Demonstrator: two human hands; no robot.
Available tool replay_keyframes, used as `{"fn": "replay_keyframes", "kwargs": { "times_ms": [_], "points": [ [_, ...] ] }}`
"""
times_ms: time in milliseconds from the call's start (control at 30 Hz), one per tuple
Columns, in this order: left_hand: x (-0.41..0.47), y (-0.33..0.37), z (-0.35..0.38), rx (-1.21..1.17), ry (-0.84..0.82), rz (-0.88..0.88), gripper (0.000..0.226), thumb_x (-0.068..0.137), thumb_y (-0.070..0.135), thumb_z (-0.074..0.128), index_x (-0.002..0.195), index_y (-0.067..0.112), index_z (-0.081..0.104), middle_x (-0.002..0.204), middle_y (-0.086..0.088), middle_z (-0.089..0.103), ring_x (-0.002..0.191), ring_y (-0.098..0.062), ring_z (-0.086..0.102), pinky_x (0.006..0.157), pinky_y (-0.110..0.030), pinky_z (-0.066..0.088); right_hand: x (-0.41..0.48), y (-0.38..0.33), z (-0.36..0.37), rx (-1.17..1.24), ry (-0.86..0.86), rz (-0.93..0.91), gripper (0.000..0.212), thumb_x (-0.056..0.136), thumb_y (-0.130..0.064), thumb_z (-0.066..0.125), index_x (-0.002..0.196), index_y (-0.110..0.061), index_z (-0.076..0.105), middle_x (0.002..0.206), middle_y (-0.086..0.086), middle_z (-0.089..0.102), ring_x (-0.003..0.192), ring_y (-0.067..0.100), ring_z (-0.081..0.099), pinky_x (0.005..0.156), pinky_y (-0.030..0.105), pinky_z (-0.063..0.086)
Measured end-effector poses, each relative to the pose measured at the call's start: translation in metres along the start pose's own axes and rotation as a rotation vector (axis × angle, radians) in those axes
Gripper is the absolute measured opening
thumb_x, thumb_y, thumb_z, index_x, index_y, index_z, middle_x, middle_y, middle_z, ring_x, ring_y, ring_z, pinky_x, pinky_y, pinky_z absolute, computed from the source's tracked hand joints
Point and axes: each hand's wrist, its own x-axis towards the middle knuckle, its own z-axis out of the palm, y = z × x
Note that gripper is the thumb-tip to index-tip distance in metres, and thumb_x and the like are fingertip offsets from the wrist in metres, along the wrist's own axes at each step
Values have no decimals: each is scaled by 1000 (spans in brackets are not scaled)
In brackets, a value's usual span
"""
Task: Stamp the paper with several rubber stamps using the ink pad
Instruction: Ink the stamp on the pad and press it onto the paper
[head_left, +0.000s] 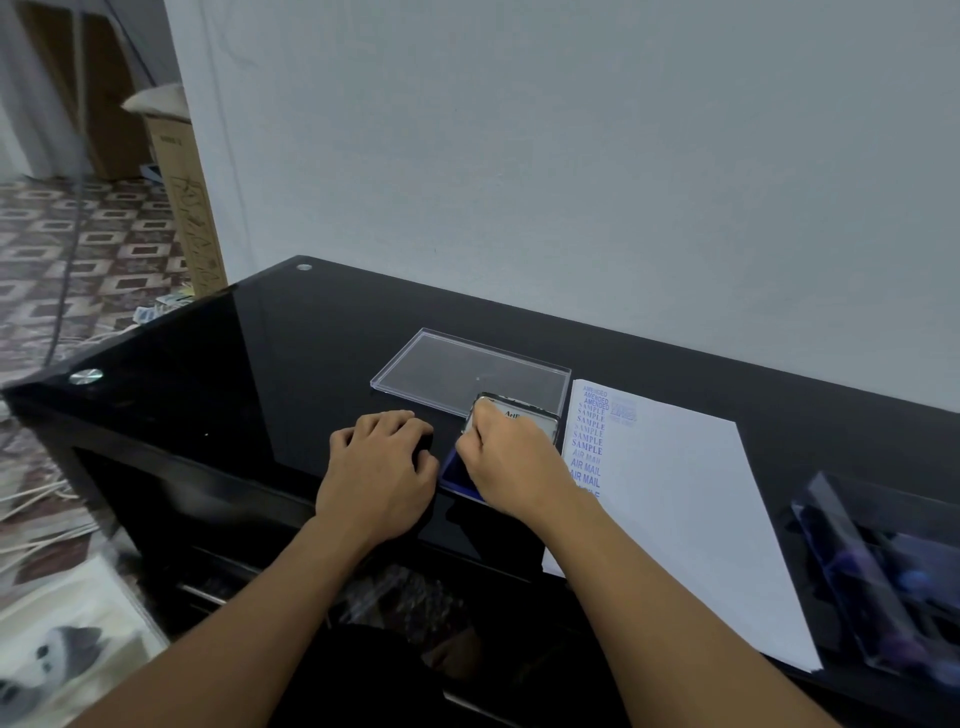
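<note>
Right hand (511, 457) is bunched up over the open pad (454, 470), fingers curled down onto the blue ink. I'd guess there's a stamp under there, but the hand hides it, so I can't tell what it's holding. Left hand (379, 467) sits on the desk (260, 364) right against the pad's left edge with bent fingers. It's probably steadying the pad, though I can't tell if it actually grips it.

The pad is between the hands, its lid (524, 415) flipped up at the back, just left of the paper (675, 509). The paper already has a column of blue prints (589, 431) down its left edge.

Handling-wise, the pad looks light and the glass desk looks slick, so it'll probably skate unless it's held by the sides. A stamp should be stiff and easy: take it by the handle, go straight down, no rocking. The paper is floppy and will slide too.

Room: loads of blank paper to the right of the prints. A clear tray (457, 364) sits right behind the pad, and a clear box (883, 571) lies at the far right. The paper's near corner seems to hang over the desk's front edge, so don't stamp there.
</note>
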Motion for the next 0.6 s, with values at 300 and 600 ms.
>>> {"fn": "replay_keyframes", "kwargs": {
  "times_ms": [300, 600],
  "points": [
    [-1, 0, 0, -4, -2, -3, 36, 98, 37, 42, 131, 33, 56, 146, 13, 46, 136, -12, 36, 108, -39, 25, -1, -1, 0, -7, 2, 19, 18, 99, -27, 38, 87, -14, 38, 72, 6, 48, 72, 32, 47, 60, 37, 33],
    [-2, 1, 0, -8, -5, -1, 37, 98, 38, 42, 133, 33, 55, 147, 13, 46, 137, -12, 36, 109, -39, 25, -3, -2, -2, -9, -17, 18, 17, 99, -27, 38, 90, -13, 41, 73, 6, 49, 73, 30, 48, 58, 37, 33]
  ]
}}
